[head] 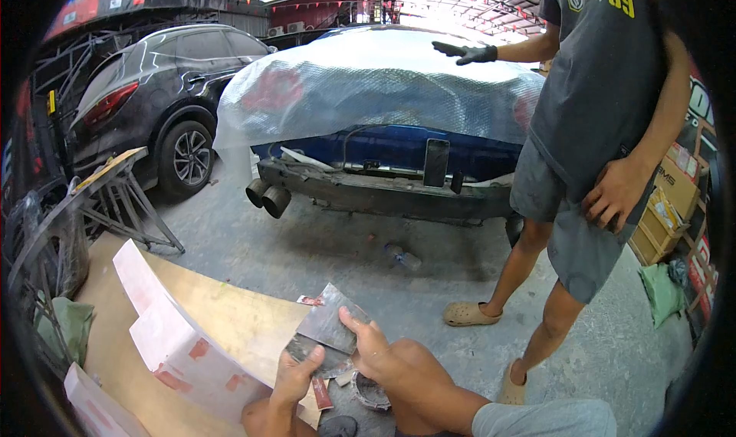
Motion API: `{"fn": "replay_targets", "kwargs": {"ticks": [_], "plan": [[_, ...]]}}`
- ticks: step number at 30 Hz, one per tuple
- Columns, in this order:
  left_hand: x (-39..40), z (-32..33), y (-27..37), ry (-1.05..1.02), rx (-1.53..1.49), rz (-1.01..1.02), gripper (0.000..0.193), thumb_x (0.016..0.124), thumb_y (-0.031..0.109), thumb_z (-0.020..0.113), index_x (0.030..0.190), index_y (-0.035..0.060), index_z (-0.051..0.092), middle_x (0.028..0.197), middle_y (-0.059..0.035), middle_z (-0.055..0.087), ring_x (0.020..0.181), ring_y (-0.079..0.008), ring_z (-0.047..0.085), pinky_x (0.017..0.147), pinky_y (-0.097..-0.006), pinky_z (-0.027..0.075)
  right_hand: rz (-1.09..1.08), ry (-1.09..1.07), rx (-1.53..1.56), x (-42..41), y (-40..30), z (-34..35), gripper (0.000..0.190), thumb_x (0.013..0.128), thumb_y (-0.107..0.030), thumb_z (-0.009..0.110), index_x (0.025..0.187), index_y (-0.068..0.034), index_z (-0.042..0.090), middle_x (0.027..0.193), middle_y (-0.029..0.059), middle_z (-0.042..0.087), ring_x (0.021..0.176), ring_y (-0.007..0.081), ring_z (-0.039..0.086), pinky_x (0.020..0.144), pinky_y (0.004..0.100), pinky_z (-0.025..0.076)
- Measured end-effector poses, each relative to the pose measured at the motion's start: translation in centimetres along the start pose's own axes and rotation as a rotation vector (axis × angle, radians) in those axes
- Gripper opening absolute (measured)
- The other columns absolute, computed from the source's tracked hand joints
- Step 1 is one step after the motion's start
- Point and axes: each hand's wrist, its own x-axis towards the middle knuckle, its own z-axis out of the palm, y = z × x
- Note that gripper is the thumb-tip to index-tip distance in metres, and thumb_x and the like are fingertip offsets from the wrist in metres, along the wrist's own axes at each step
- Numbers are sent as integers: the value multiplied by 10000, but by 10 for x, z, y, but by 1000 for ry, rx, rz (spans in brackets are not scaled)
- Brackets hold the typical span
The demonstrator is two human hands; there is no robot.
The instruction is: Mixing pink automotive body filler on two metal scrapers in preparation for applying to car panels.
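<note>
In my right hand (372, 345) is a flat grey metal spreader plate (330, 319), the thumb pressed on its face. My left hand (294, 374) pinches a darker, smeared flat plate (322, 356) by its near side. The two plates overlap, the grey one above the dark one; whether they touch is hard to tell. Left of my hands, a white-primed car body panel (198, 353) with red filler patches rests over a tan board. Below my right wrist sits a round crusted container (370, 392). A small red-brown strip (322, 394) lies beside it.
A blue car (397, 141) draped in bubble wrap (368, 92) stands ahead, its rear bumper off. To my right stands another person (598, 121), one gloved hand (466, 53) over the wrap. A metal stand (123, 198), a black car (190, 80) and a second panel (100, 402) are at left.
</note>
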Motion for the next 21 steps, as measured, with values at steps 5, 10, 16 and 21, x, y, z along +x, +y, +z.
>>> {"fn": "replay_targets", "kwargs": {"ticks": [5, 10, 16, 21], "plan": [[-10, 7, 26, -58, 190, -172, 507, 899, 103, 729, 1334, -55, 524, 1215, -109, 646, 1082, -196, 619, 930, -347, 505, 98, 33, -28, -3, -16, -6, 304, 980, -218, 656, 1183, 4, 608, 1076, 130, 678, 985, 279, 678, 820, 453, 584], [-24, 4, 52, -55, 391, -212, 351, 919, 72, 699, 1231, -65, 613, 1125, -79, 680, 980, -145, 627, 851, -307, 521, 183, -57, -64, -7, -15, -12, 345, 990, -244, 645, 1205, 22, 601, 1130, 136, 686, 1034, 274, 685, 892, 444, 572], [-48, -1, 67, -138, 441, -348, 280, 920, 93, 697, 1170, -27, 659, 986, -30, 711, 876, -107, 634, 795, -294, 525, 178, -96, -69, -6, -14, -18, 353, 1003, -238, 623, 1225, 35, 597, 1128, 127, 691, 1034, 261, 688, 921, 413, 559], [-49, -24, 62, -100, 701, -445, 286, 895, 96, 726, 1147, -23, 664, 940, -24, 711, 869, -108, 638, 782, -282, 515, 135, -90, -85, -4, -15, -21, 335, 1009, -225, 611, 1250, 7, 593, 1157, 112, 685, 1060, 246, 679, 946, 406, 541]]}}
